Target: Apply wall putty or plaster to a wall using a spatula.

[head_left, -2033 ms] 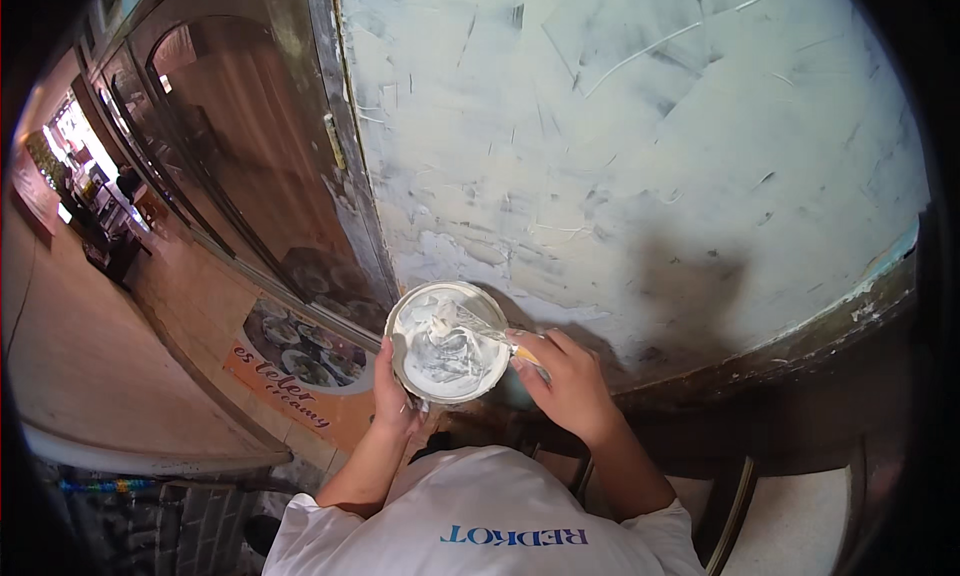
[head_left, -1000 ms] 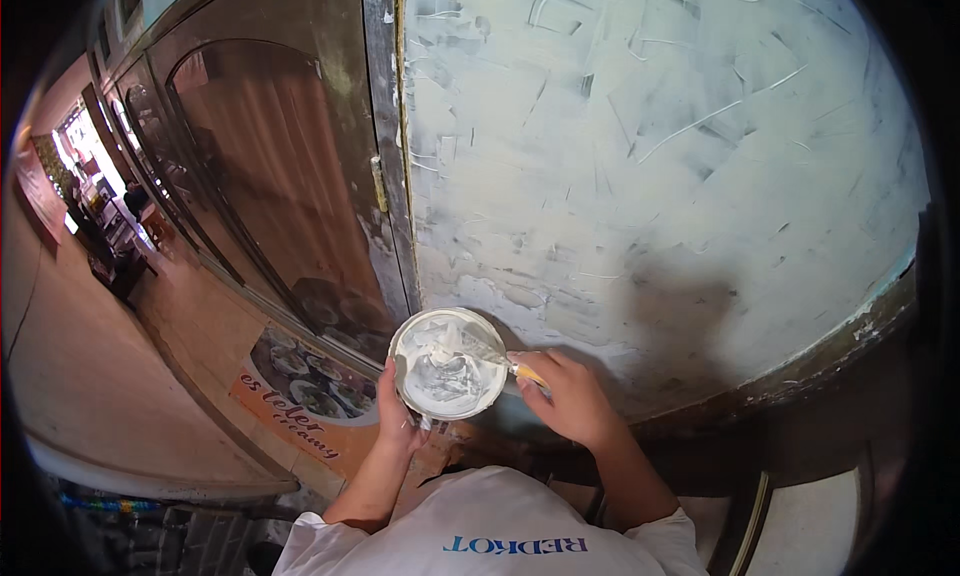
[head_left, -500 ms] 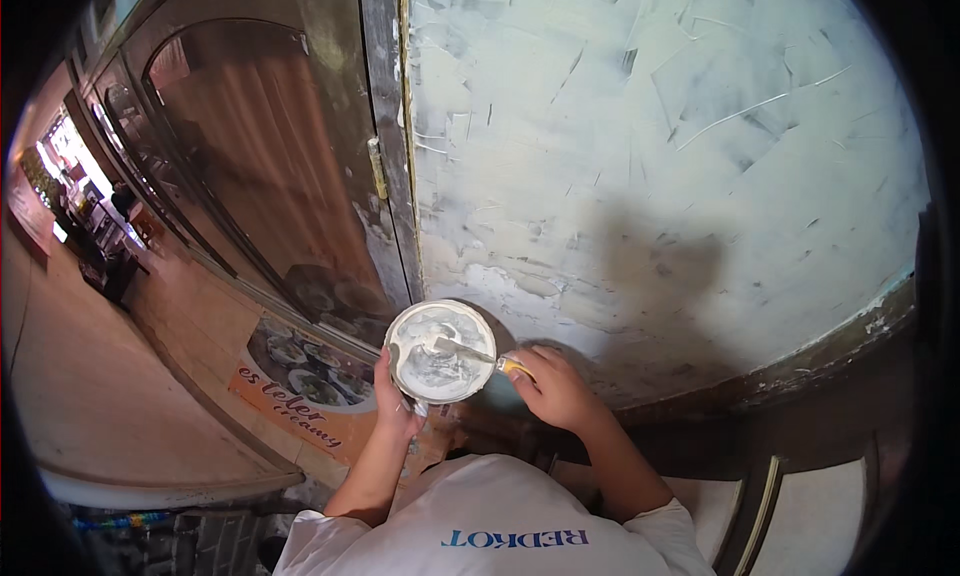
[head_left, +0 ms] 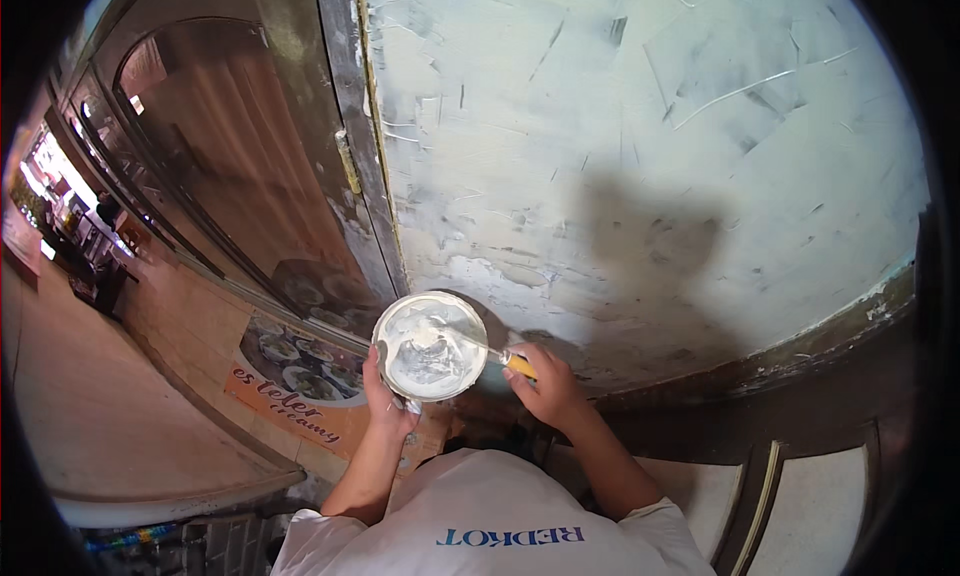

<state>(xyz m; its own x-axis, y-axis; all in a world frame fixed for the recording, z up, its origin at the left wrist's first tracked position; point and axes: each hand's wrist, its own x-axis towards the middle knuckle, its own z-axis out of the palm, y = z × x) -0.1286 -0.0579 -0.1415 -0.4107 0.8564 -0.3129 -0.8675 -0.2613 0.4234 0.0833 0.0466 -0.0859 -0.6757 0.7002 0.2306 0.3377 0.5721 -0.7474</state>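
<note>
A round tub (head_left: 445, 396) of white paste (head_left: 428, 364) is in front of my chest, its mouth facing up. My left hand (head_left: 390, 401) grips its left and lower side, and white smears show on the fingers. Closed around the yellow handle of a putty knife (head_left: 520, 366), my right hand (head_left: 550, 384) is just right of the tub. The knife's blade reaches over the rim into the paste, its tip partly lost in the white. Ahead stands a wall panel (head_left: 620, 116) coated in uneven white and grey strokes, with my shadow on it.
A dark-framed glass door (head_left: 235, 176) with a curtain behind it stands left of the panel, a hinge (head_left: 347, 162) on its edge. An orange printed banner (head_left: 300, 386) lies below. Dark-framed pale panels (head_left: 805, 511) are at lower right. Furniture shows far left.
The view has shifted slightly right. Within the tub, the blade has moved deeper into the paste and towards the upper right, and the paste surface looks stirred. Both hands keep their holds.
</note>
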